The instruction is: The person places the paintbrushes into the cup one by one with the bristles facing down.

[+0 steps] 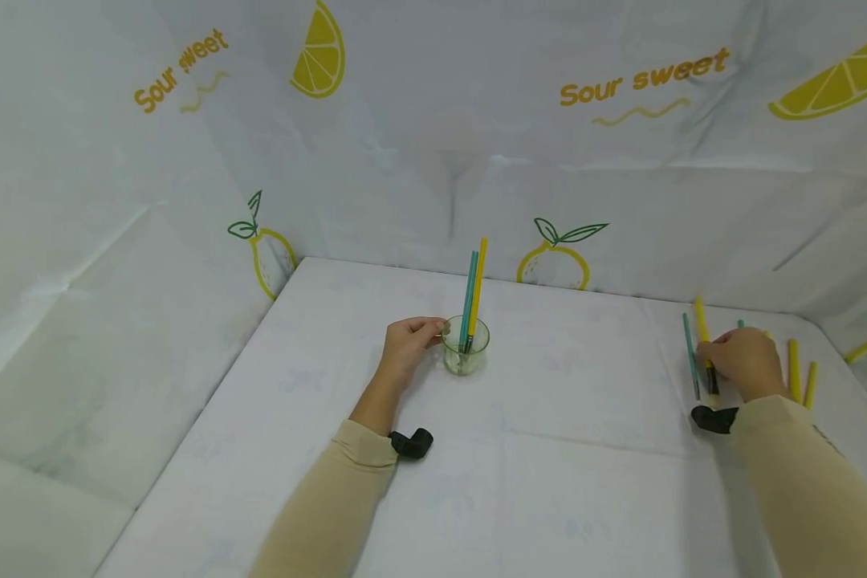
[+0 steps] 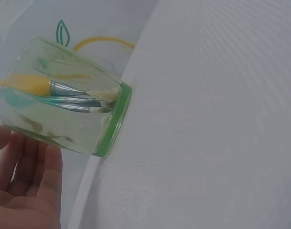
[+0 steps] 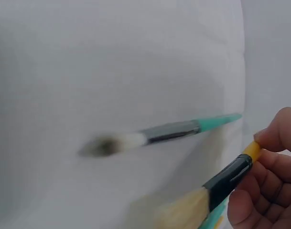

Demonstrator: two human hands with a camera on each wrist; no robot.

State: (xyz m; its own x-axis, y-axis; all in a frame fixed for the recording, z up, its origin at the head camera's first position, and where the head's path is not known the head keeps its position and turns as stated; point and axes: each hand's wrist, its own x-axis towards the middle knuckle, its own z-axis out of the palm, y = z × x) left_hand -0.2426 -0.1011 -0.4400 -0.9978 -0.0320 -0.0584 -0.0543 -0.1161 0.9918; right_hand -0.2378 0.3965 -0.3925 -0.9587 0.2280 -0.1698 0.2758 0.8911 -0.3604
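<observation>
A clear glass cup [image 1: 453,361] with a green base [image 2: 117,119] stands on the white table. My left hand [image 1: 405,349] pinches it by the rim on its left side. Inside lean a yellow paintbrush [image 1: 480,281] and two teal paintbrushes [image 1: 469,297], bristles down. At the far right, my right hand [image 1: 750,361] pinches a yellow-handled paintbrush [image 3: 227,180] with a black ferrule and pale, wide bristles, tilted down. Just left of it a teal paintbrush [image 3: 176,131] lies on the cloth.
Right of my right hand lie more brushes, among them yellow handles [image 1: 794,369] partly hidden by the hand and sleeve. A teal tip [image 1: 740,323] shows behind the hand. A lemon-printed white cloth [image 1: 448,120] hangs behind the table.
</observation>
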